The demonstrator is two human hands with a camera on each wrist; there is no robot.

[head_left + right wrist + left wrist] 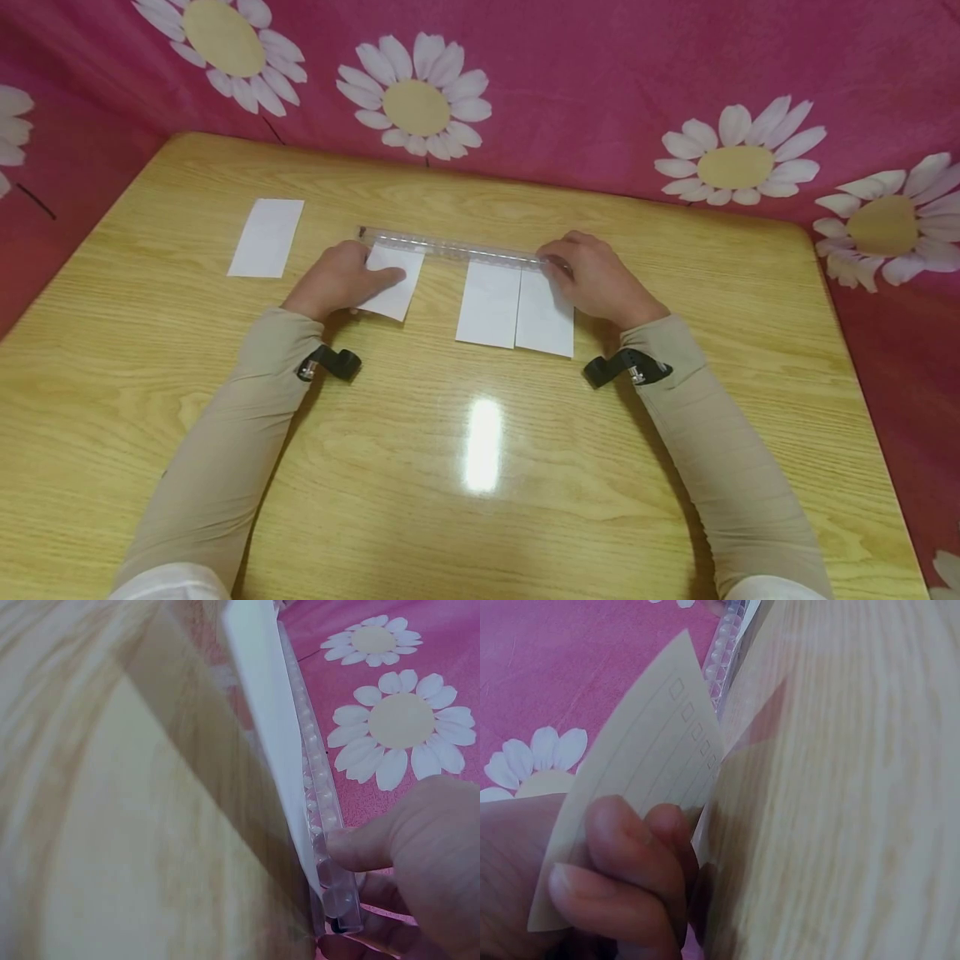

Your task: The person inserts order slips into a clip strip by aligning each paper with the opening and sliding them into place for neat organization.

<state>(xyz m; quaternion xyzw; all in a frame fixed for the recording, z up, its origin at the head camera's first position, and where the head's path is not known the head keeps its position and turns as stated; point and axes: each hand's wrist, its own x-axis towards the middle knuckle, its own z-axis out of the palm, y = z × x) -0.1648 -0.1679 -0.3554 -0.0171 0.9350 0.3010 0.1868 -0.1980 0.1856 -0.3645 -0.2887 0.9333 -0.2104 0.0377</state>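
My left hand (341, 279) pinches a white card (393, 292), thumb on its upper face and fingers curled beneath. In the left wrist view, the card's underside (630, 757) shows printed lines and a row of small boxes. The card's far edge meets a long clear plastic strip (450, 248) with a row of round bumps. My right hand (596, 279) grips the strip's right end between thumb and fingers. Two more white cards (487, 304) stand side by side along the strip's right half, tilted off the table in the right wrist view.
Another white card (266, 237) lies flat at the far left of the wooden table (420, 517). Behind the table hangs a pink cloth (570, 92) with large daisies. A bright light reflection falls on the tabletop between the forearms. Each wrist wears a black camera mount (333, 364).
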